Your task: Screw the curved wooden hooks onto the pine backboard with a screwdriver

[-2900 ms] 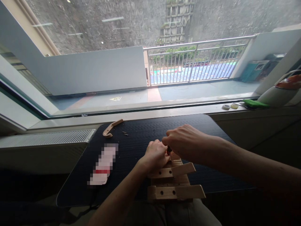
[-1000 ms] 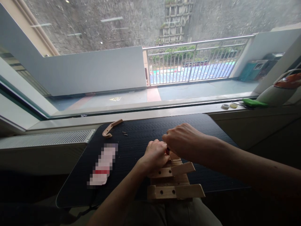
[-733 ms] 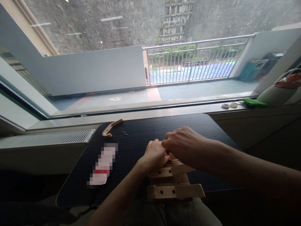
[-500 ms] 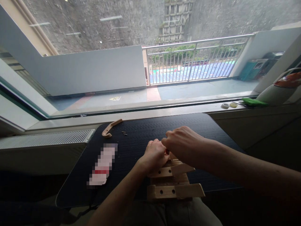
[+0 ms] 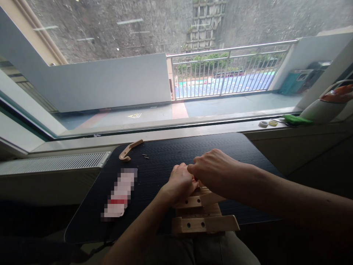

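A wooden hook rack (image 5: 212,210) lies near the table's front edge, its board crossed by pale wooden hooks. The nearest hook (image 5: 217,223) and the one behind it (image 5: 193,201) each show two dark screw holes. My left hand (image 5: 182,180) is closed on the rack's far part, its fingertips mostly hidden. Just above and right of it, my right hand (image 5: 213,167) makes a fist pressed close to the left fingers. Whatever that fist grips is too hidden to name. A loose wooden hook (image 5: 128,151) rests at the table's far left, beside small screws (image 5: 145,156).
The black table (image 5: 162,147) stands against a window sill (image 5: 154,134). A blurred pinkish packet (image 5: 120,195) lies on its left side. Tape rolls (image 5: 264,124), a green cloth (image 5: 296,119) and a white spray bottle (image 5: 325,108) are on the sill. A radiator (image 5: 55,163) is at left.
My right fist has turned slightly and shifted a little left over the left fingers. My left hand and the rack stay nearly where they were.
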Available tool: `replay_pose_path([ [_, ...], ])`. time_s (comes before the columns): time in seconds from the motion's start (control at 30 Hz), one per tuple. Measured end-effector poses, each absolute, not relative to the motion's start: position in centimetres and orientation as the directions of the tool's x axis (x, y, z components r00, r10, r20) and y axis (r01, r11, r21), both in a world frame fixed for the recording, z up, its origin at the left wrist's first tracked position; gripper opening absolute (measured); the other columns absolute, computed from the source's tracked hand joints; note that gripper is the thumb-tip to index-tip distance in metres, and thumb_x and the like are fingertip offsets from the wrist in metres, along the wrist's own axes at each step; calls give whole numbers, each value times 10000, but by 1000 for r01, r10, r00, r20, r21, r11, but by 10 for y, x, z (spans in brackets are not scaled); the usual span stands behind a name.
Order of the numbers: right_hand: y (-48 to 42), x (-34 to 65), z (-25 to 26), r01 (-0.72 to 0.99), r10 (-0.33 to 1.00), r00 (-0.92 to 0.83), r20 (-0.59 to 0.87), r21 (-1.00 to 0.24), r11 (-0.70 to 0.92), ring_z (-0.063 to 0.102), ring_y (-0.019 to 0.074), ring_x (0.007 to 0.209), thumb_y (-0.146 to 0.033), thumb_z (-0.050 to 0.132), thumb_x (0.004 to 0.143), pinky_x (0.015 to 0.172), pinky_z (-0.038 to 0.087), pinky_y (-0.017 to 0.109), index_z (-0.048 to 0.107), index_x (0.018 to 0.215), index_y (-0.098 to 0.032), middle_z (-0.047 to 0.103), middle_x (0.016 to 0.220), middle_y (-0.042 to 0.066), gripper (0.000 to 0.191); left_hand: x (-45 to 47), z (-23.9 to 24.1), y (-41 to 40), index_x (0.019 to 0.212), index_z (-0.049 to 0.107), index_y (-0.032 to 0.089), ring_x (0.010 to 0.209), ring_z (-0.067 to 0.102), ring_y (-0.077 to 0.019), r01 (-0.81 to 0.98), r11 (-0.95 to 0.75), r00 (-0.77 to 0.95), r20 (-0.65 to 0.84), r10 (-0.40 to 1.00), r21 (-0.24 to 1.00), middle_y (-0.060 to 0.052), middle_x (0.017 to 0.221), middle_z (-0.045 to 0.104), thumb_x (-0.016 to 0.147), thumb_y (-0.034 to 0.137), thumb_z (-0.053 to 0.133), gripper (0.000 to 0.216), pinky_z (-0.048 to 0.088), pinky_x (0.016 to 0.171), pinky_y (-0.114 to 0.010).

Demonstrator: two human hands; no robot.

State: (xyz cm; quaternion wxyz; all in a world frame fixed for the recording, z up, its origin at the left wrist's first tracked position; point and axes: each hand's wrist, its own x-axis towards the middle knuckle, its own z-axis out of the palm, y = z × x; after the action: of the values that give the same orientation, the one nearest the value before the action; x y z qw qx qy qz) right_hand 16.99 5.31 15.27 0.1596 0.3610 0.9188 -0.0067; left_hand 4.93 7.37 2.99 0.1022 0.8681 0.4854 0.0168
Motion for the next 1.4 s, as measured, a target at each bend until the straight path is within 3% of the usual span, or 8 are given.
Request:
replay_pose_path([
  [0.57,66,175,147,704,692,-662,-288,80,706,632,194,695,-105,525,806,526,329,245,631,799,-136,663,739,68,111,49,31,71,760,652,201,909,557,-238,830,-503,519,-7,854,242,-53,879,667,811,298,476,207,409,802,-352],
  [0.67,66,180,149,690,678,-696,-238,39,722,613,171,660,-139,561,786,504,286,236,601,871,-149,663,749,44,95,49,34,72,802,653,200,906,561,-243,841,-489,509,-31,860,230,-61,940,664,789,310,493,195,418,790,-354],
  [0.77,67,188,147,670,659,-731,-177,-4,743,593,149,641,-172,537,808,502,255,242,586,805,-161,651,722,29,51,50,35,72,812,653,205,908,561,-242,849,-477,503,-69,862,226,-61,937,664,785,332,499,202,421,795,-350],
  [0.97,66,202,129,697,696,-717,-38,-55,715,582,132,657,-225,444,879,518,252,245,571,799,-182,651,752,20,156,48,33,74,796,643,224,905,556,-246,834,-509,530,-55,846,215,-49,874,651,766,354,518,183,426,804,-361],
  [1.1,64,205,124,697,697,-717,-22,-45,716,586,134,681,-217,436,882,532,260,239,572,798,-184,655,766,20,162,45,34,72,890,623,210,936,539,-274,832,-534,548,-80,832,148,-81,991,612,696,435,581,300,440,807,-397],
  [1.23,62,201,124,687,687,-727,-11,-35,726,599,144,691,-213,449,878,533,273,243,585,811,-176,659,771,30,156,46,37,68,887,617,190,935,549,-285,862,-497,506,-89,858,102,-108,957,623,752,347,508,234,429,818,-444],
  [1.4,77,194,126,701,701,-713,-28,-22,712,613,156,733,-202,460,866,550,303,241,613,869,-157,665,797,58,159,49,41,81,799,638,194,918,575,-275,885,-431,453,-105,885,178,-84,881,667,762,280,500,166,363,890,-486],
])
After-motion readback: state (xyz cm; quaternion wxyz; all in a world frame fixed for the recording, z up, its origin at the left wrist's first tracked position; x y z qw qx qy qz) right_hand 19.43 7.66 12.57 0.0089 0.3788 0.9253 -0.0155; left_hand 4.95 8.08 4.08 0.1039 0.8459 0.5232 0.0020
